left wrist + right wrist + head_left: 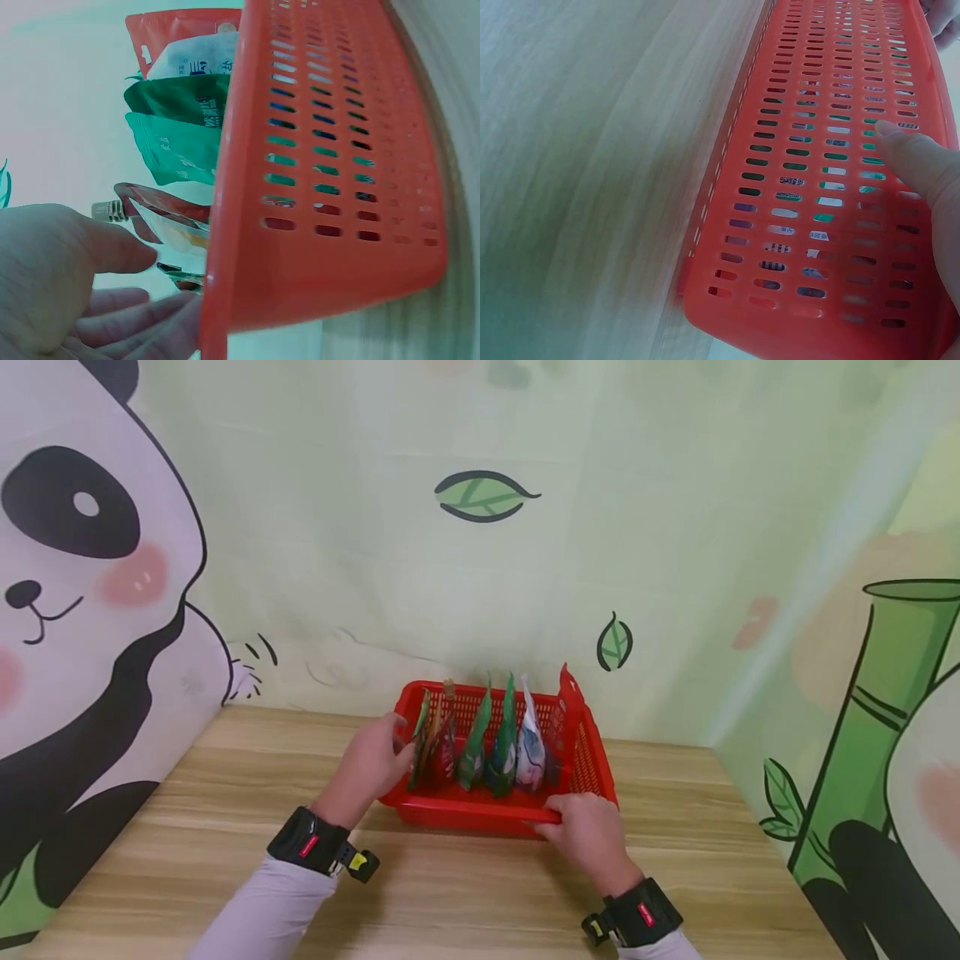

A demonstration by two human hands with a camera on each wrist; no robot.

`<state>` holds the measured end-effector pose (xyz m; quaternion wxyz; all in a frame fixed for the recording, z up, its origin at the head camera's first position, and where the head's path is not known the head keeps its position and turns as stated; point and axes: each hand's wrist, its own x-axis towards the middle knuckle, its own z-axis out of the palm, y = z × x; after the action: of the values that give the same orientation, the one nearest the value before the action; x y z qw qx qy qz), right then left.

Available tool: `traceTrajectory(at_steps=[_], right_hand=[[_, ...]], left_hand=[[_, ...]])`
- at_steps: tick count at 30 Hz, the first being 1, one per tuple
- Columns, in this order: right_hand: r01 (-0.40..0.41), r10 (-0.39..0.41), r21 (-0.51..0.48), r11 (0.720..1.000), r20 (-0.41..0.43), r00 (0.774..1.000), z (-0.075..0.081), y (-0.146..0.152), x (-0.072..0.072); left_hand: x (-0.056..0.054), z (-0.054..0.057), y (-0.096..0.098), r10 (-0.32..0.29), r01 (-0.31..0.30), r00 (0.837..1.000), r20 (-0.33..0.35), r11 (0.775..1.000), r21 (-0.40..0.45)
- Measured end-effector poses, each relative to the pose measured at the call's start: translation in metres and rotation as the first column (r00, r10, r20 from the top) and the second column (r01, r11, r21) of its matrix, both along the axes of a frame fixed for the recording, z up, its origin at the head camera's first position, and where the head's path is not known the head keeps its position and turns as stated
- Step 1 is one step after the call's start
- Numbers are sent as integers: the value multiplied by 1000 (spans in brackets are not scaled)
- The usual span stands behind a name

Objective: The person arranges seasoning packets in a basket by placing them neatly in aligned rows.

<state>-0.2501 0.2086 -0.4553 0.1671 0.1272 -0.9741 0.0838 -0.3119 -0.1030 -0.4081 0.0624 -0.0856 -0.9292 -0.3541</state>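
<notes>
A red perforated plastic basket (pixel 465 817) stands on the table with several packets upright in a row inside it. From left to right are a thin dark green packet (pixel 419 752), a dark red pouch with a screw cap (pixel 110 211), two green bags (pixel 475 752), a white bag (pixel 531 752) and a red bag (pixel 567 714). My left hand (pixel 375 762) is at the basket's left end, fingers over the rim by the thin packet, thumb apart from them. With my right hand (pixel 587 835) I grip the front rim near the right corner, thumb outside the wall.
The wood-grain table (pixel 465 893) extends in front of the basket and to both sides. Close behind it hangs a pale green backdrop (pixel 337 568) printed with pandas, leaves and bamboo. Black bands with small cameras (pixel 362 865) sit on both wrists.
</notes>
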Motion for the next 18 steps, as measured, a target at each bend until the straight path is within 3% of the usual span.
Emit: traceTrajectory(at_steps=[6,18], right_hand=[[-4,4,-24,1000,-6,1000,-1,0,0],[-15,15,-35,999,-22,1000,-4,1,-2]], left_hand=[[15,-9,-6,12,-7,998,-64,997,80],[18,-19,-10,46,-38,997,-58,991,129]])
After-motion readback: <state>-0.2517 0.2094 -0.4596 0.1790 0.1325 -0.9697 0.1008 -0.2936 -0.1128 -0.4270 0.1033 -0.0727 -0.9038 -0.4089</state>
